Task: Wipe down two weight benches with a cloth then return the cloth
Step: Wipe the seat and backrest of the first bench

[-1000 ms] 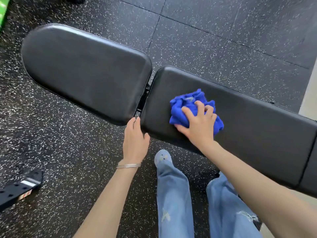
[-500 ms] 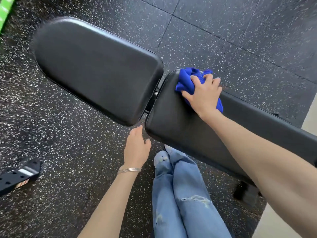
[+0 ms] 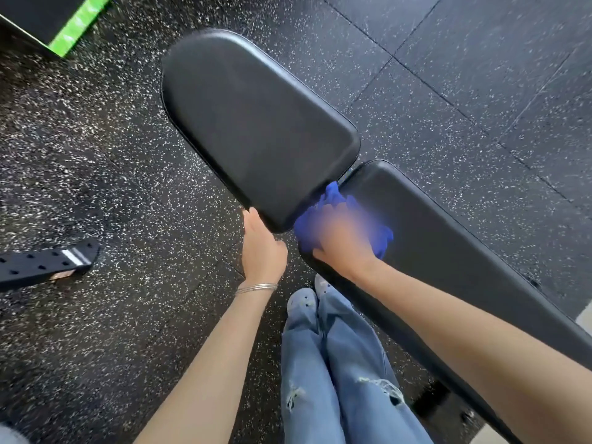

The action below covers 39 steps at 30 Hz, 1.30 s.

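the right hand (image 3: 344, 238), blurred, presses a crumpled blue cloth (image 3: 333, 200) on the near-left end of the long black padded bench section (image 3: 448, 251), beside the gap; the left hand (image 3: 261, 248) lies open against the near corner of the wider black pad (image 3: 256, 129); judged mid-wipe on one bench; no second bench in view; cloth return remains.

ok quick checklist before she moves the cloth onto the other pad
1. Blue cloth under right hand: ok, though blurred.
2. Cloth on the long pad, at its end by the gap: ok.
3. Left hand touching the short pad corner: ok.
4. Short pad surface free of objects: ok.
5. Long pad fully wiped: cannot tell.
6. Feet clear of the frame: cannot tell.
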Motion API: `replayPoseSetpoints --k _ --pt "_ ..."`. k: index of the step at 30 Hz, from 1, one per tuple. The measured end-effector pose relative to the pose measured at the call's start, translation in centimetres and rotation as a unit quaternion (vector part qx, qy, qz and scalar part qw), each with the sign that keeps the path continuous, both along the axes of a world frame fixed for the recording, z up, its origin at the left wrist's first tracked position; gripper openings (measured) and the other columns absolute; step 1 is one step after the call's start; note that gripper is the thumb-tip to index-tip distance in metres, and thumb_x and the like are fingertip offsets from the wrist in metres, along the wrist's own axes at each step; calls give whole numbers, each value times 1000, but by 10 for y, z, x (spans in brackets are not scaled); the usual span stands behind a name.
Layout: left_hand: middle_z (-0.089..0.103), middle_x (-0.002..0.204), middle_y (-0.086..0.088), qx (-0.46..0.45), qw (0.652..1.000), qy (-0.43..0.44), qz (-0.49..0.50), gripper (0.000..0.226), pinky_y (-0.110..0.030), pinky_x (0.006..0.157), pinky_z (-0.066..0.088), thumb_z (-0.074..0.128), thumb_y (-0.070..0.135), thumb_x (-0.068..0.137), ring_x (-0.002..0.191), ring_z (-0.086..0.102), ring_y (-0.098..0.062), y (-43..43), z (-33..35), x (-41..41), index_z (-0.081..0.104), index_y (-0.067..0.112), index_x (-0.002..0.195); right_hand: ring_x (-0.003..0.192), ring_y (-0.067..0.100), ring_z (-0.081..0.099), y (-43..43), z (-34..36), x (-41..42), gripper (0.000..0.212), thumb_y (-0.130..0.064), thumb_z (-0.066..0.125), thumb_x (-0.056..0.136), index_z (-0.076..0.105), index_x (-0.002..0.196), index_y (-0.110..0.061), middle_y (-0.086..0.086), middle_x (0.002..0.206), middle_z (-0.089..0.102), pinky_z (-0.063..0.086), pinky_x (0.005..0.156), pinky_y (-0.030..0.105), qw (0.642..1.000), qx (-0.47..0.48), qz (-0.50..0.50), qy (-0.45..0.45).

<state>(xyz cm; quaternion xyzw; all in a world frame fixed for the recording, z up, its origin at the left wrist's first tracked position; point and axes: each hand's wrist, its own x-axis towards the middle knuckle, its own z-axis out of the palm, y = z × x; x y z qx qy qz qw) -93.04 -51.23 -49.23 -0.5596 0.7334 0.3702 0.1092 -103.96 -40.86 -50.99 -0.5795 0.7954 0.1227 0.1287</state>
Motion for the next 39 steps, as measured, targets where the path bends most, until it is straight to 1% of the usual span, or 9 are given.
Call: replayPoseSetpoints --k 5,8,12,17,24,27,30,35,39 --pt "13 158 -11 14 1000 2 -7 78 -36 113 23 52 2 84 142 23 -27 -2 3 1 7 6 149 70 19 59 0 4 35 24 -45 77 49 69 65 -28 -3 85 66 42 55 23 989 16 143 -31" --pt "16 157 -12 -5 999 -5 -34 76 -36 115 22 50 1 85 142 23 -28 -8 0 6 9 6 148 73 25 59 -6 10 -8 34 -49 77 50 69 74 -26 6 87 63 42 55 28 998 -3 54 -29" --pt "14 158 -7 11 1000 4 -15 77 -36 114 25 50 0 86 142 25 -26 -1 0 11 8 10 149 104 35 46 -10 6 -82 39 -41 63 81 60 113 -20 18 123 44 40 81 41 991 36 -124 -40" --pt "11 159 -4 4 1000 11 9 78 -39 110 29 49 0 86 140 28 -26 7 -3 7 6 14 149 105 36 46 -16 3 -37 40 -35 60 86 54 118 -13 21 138 34 40 82 41 978 21 -205 -43" --pt "13 158 -7 -4 1000 -4 -16 72 -36 113 25 47 1 85 142 24 -26 4 2 7 13 9 148 79 23 56 4 8 36 36 -53 70 70 68 95 -27 5 111 56 41 60 28 984 30 68 -163" --pt "14 158 -8 -17 1000 -3 -19 68 -33 113 22 46 0 86 143 22 -24 -3 5 11 17 10 147 89 29 50 10 16 8 34 -35 66 77 63 107 -21 10 111 48 42 65 31 960 -29 -119 -251" --pt "17 157 -7 -21 1000 5 -2 68 -33 115 20 46 0 87 143 21 -23 -13 5 11 16 10 147 95 35 51 -1 25 -39 41 -19 72 73 64 113 -14 19 113 46 46 70 35 917 -184 -259 -243" --pt "18 157 -7 -9 999 23 31 68 -33 115 19 50 4 88 143 22 -23 -29 3 4 17 9 147 110 37 45 -91 14 -85 42 -22 62 84 56 124 -13 22 126 39 39 93 37 880 -243 -351 -208" --pt "16 157 -10 -12 999 19 29 67 -33 116 16 51 4 88 145 17 -23 -41 2 13 19 8 146 109 37 41 -114 8 -32 47 -22 61 85 50 130 -21 21 130 36 42 90 39 889 -220 -359 -182"
